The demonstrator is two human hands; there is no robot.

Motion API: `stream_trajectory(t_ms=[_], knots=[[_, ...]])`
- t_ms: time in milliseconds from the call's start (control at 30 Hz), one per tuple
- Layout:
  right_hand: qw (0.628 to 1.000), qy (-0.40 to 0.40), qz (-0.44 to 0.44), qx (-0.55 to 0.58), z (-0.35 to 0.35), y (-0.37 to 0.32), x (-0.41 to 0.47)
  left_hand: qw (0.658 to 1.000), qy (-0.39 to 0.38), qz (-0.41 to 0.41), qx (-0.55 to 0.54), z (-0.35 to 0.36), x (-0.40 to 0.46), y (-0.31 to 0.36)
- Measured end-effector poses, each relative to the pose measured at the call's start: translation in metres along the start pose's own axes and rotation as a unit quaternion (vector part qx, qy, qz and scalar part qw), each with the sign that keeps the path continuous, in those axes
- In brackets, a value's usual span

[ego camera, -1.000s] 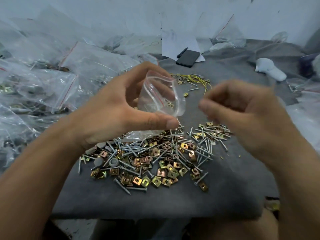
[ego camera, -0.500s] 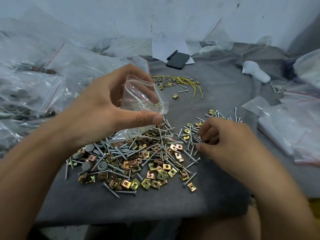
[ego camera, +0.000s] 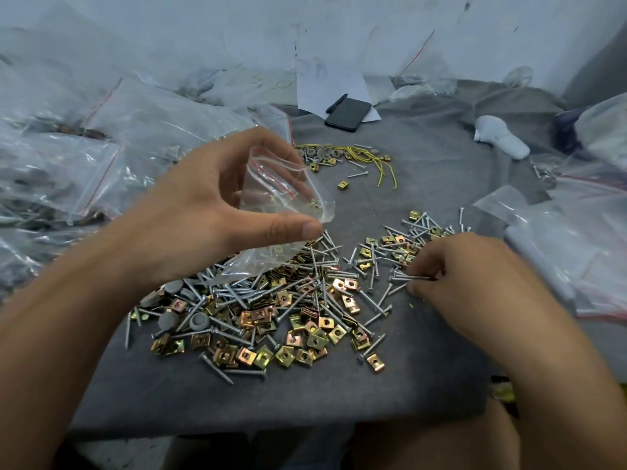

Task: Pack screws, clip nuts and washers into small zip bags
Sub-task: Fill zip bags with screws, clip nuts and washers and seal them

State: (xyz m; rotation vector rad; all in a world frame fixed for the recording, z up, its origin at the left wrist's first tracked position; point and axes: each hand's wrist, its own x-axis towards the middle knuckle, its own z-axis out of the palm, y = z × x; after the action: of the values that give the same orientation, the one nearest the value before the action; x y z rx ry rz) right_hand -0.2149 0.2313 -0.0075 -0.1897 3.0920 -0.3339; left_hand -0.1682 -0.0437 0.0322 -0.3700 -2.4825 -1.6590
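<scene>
A grey-covered worktop (ego camera: pixel 424 171) spreads beneath both hands, with heaps of filled plastic bags (ego camera: pixel 68 157) beyond the left hand (ego camera: pixel 203 212). Between and below the two hands lies a pile of screws and clip nuts (ego camera: pixel 271 310), with grey washers (ego camera: pixel 168 321) at its left edge under the left wrist. The left hand grips a small zip bag (ego camera: pixel 285 195), mouth open, raised above the pile. The right hand (ego camera: pixel 464 276), well apart from it, pinches a screw (ego camera: pixel 412 277) at the pile's right edge.

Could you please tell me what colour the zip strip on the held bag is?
Red, on the small clear plastic zip bag, seen in the head view.
</scene>
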Motion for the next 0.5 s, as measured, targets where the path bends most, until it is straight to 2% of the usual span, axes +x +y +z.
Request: stream_trajectory(t_ms=[200, 300, 400, 500], knots=[[0.998, 0.009, -0.061, -0.007, 0.004, 0.001, 0.004, 1.0, -0.003, -0.002, -0.004, 0.0, 0.001, -0.002], [0.998, 0.016, -0.061, -0.01, 0.007, 0.002, 0.008, 1.0, -0.005, -0.002, 0.008, 0.0, 0.001, -0.003], [0.991, 0.058, -0.067, 0.099, 0.007, 0.006, 0.011, 1.0, -0.005, -0.005, 0.019, -0.001, 0.001, -0.004], [0.959, 0.08, -0.088, 0.258, 0.01, 0.005, 0.013, 1.0, -0.006, -0.005, 0.023, -0.002, 0.001, -0.004]])
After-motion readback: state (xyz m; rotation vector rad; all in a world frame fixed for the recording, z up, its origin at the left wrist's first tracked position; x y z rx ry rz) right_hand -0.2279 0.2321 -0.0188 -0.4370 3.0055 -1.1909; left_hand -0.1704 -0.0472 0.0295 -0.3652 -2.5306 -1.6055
